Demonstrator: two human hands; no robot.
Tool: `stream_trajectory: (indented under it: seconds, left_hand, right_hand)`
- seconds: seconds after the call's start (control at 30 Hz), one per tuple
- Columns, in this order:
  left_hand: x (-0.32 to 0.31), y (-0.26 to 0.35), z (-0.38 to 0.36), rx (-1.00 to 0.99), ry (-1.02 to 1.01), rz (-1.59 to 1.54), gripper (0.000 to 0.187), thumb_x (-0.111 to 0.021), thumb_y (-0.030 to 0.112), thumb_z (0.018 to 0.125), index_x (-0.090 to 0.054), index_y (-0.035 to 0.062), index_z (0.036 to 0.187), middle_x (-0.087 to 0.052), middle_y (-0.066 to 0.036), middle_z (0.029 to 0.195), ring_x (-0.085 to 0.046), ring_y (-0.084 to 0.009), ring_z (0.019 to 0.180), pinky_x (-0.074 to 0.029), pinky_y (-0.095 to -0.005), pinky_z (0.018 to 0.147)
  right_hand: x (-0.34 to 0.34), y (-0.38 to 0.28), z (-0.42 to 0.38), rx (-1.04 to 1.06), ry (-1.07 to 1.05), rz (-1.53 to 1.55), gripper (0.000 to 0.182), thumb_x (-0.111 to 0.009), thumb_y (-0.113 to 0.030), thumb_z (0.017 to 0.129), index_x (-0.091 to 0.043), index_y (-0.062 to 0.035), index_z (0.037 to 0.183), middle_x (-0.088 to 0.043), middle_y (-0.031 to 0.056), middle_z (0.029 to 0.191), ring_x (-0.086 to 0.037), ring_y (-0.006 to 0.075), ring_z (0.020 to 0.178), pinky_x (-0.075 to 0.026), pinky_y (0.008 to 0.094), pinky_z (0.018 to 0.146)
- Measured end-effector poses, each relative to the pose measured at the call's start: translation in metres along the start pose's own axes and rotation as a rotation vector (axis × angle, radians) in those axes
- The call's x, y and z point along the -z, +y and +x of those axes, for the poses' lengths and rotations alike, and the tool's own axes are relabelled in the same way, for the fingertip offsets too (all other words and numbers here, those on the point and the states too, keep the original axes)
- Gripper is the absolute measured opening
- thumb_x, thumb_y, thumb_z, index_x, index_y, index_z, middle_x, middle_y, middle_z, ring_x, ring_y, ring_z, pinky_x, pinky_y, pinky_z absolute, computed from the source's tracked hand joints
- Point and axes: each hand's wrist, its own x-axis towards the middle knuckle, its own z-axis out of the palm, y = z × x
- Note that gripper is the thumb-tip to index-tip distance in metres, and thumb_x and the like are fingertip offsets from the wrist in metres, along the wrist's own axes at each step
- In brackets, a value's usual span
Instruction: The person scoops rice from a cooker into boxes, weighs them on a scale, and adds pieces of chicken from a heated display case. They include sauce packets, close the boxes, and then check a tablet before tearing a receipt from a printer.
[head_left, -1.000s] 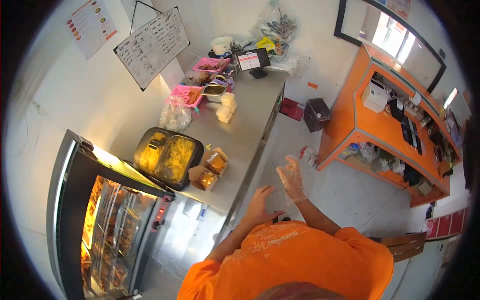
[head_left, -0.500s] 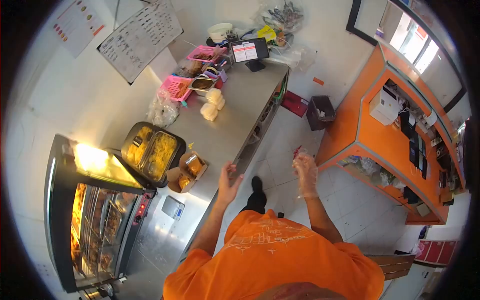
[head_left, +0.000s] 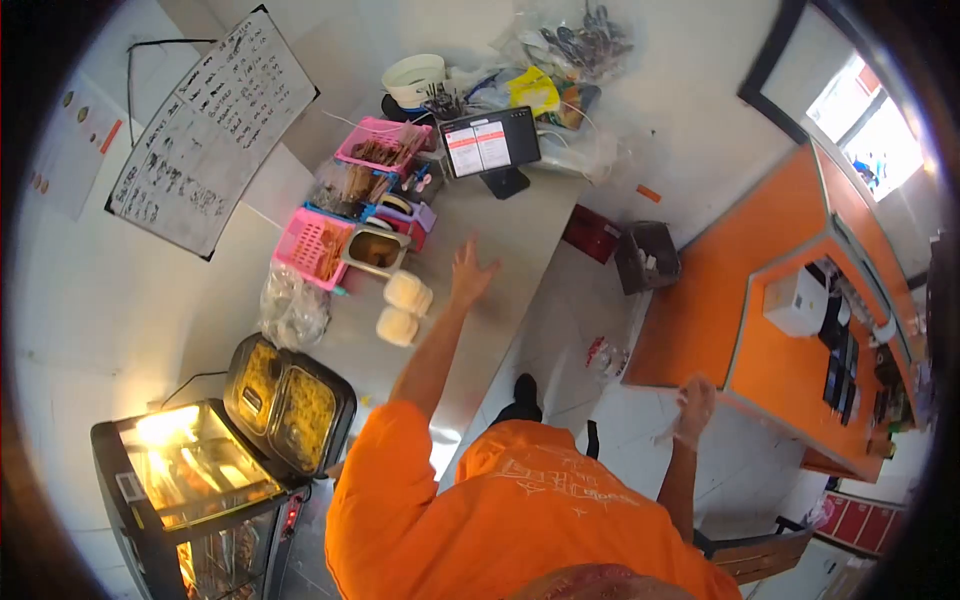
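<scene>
Fingers spread, the bare left hand (head_left: 468,272) reaches out over the steel surface (head_left: 500,240), its grip wide open and empty. Nearest it, just to its left, stand two stacks of pale round lidded tubs (head_left: 400,308), beside a steel pan (head_left: 375,250). Right hand (head_left: 693,406), in a clear glove, hangs low over the floor, fingers loosely curled, holding nothing visible.

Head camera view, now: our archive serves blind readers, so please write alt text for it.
Seen from above, a person in an orange shirt reaches their bare left hand, fingers spread, over a steel counter toward a tablet screen. Their right hand, in a clear glove, hangs at their side near an orange desk. Pink baskets and food trays line the counter.
</scene>
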Motion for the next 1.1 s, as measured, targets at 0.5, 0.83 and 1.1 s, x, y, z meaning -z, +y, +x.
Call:
stream_trajectory:
  seconds: [0.5, 0.83, 1.1]
  left_hand:
    - [-0.023, -0.048, 0.222, 0.280, -0.013, 0.274, 0.095, -0.073, 0.030, 0.084, -0.009, 0.0399, 0.155, -0.042, -0.029, 0.140, -0.046, -0.0485, 0.127, -0.045, -0.0528, 0.101]
    - [-0.012, -0.060, 0.246, 0.172, 0.025, 0.100, 0.100, -0.075, 0.029, 0.080, -0.010, 0.0279, 0.156, -0.043, -0.032, 0.139, -0.046, -0.0482, 0.126, -0.039, -0.0531, 0.106]
    - [-0.041, -0.058, 0.201, 0.180, 0.231, -0.184, 0.103, -0.076, 0.023, 0.080, -0.008, 0.0152, 0.155, -0.042, -0.034, 0.139, -0.044, -0.0502, 0.126, -0.038, -0.0527, 0.106]
  right_hand:
    - [-0.001, 0.059, -0.003, -0.053, -0.071, -0.497, 0.023, -0.061, -0.011, 0.093, -0.059, -0.0011, 0.114, -0.062, 0.0063, 0.091, -0.059, 0.0135, 0.074, -0.048, 0.0280, 0.065]
    - [-0.031, 0.065, 0.020, 0.089, -0.183, -0.656, 0.019, -0.063, -0.009, 0.091, -0.063, -0.0001, 0.108, -0.069, 0.0129, 0.099, -0.064, 0.0197, 0.084, -0.052, 0.0333, 0.074]
    - [-0.082, 0.018, 0.045, 0.218, -0.444, -0.696, 0.021, -0.067, -0.010, 0.088, -0.065, -0.0040, 0.108, -0.071, 0.0123, 0.101, -0.068, 0.0231, 0.086, -0.053, 0.0341, 0.076]
